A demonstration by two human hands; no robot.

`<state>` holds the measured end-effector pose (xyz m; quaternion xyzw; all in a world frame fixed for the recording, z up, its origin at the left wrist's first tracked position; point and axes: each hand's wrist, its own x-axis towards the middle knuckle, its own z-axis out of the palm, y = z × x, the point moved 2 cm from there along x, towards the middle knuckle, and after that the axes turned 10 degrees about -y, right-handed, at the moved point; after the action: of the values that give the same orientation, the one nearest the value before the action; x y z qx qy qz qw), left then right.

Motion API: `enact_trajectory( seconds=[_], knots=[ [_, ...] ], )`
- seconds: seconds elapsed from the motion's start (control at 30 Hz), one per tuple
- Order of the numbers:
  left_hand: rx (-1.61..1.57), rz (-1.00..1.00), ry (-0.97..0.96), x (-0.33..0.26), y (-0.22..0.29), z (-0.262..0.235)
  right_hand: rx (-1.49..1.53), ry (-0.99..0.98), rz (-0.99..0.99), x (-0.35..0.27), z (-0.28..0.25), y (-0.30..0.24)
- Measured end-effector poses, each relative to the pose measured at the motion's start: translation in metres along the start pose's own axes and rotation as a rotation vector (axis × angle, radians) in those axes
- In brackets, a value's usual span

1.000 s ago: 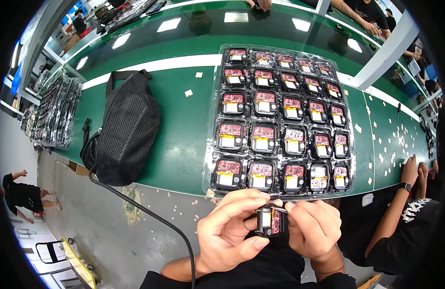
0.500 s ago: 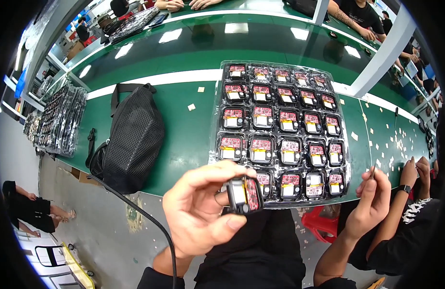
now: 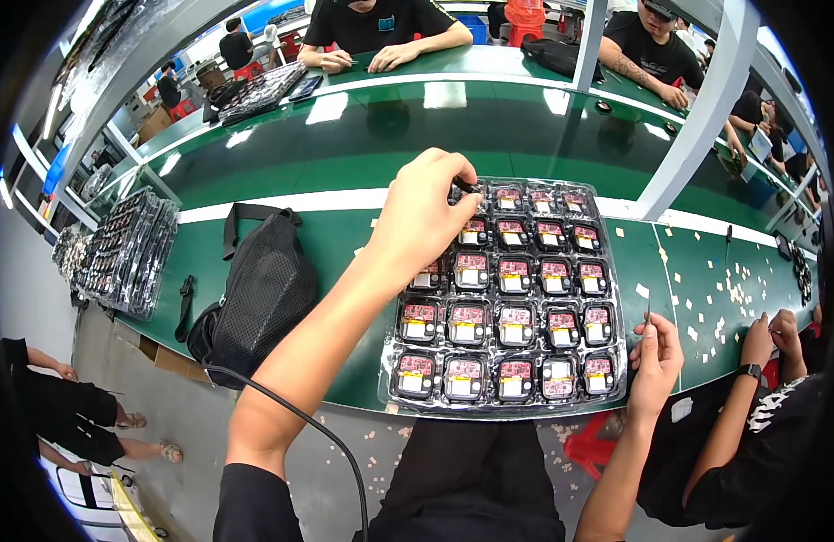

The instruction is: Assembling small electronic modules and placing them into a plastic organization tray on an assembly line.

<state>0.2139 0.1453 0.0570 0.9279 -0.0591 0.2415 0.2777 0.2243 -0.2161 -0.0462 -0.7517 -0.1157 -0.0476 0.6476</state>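
My left hand (image 3: 426,203) reaches over the far left corner of the clear plastic tray (image 3: 385,384). Its thumb and fingers pinch a small black-cased device (image 3: 466,184), mostly hidden by the hand. Rows of similar black cases, such as a device (image 3: 514,326) mid-tray, show red circuit boards and pale rectangles. My right hand (image 3: 656,361) is closed beside the tray's near right edge. It grips a thin dark tool (image 3: 648,318), pointing up; its exact kind is unclear. Just beyond its tip shows a small pale square (image 3: 642,291); I cannot tell whether they touch.
A black mesh bag (image 3: 265,289) lies left of the tray on the green table (image 3: 345,357). Stacked trays (image 3: 132,253) stand farther left. Pale scraps (image 3: 724,298) are scattered at right, near a co-worker's hands (image 3: 769,339). A grey post (image 3: 697,117) rises behind the tray.
My left hand has moved from the near side, where it held up a device, to the tray's far left corner. The near left pocket, covered before, now shows a device. My right hand is lower and farther left.
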Motion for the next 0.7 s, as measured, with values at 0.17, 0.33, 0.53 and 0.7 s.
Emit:
enact_trajectory(
  seconds=[0.17,0.33,0.53,0.7],
  knots=[
    [0.210,0.003,-0.196,0.000,-0.013,0.017,-0.046,-0.015,-0.001,-0.004,0.000,0.000],
    [0.230,0.075,-0.158,-0.011,-0.003,0.006,-0.080,-0.058,-0.019,-0.002,0.001,-0.001],
    [-0.113,-0.108,0.051,-0.065,0.002,-0.014,-0.148,-0.050,-0.006,-0.002,0.001,0.002],
    [-0.866,-0.576,0.332,-0.144,-0.012,0.004,-0.214,-0.074,-0.007,-0.001,0.005,-0.001]
  ],
)
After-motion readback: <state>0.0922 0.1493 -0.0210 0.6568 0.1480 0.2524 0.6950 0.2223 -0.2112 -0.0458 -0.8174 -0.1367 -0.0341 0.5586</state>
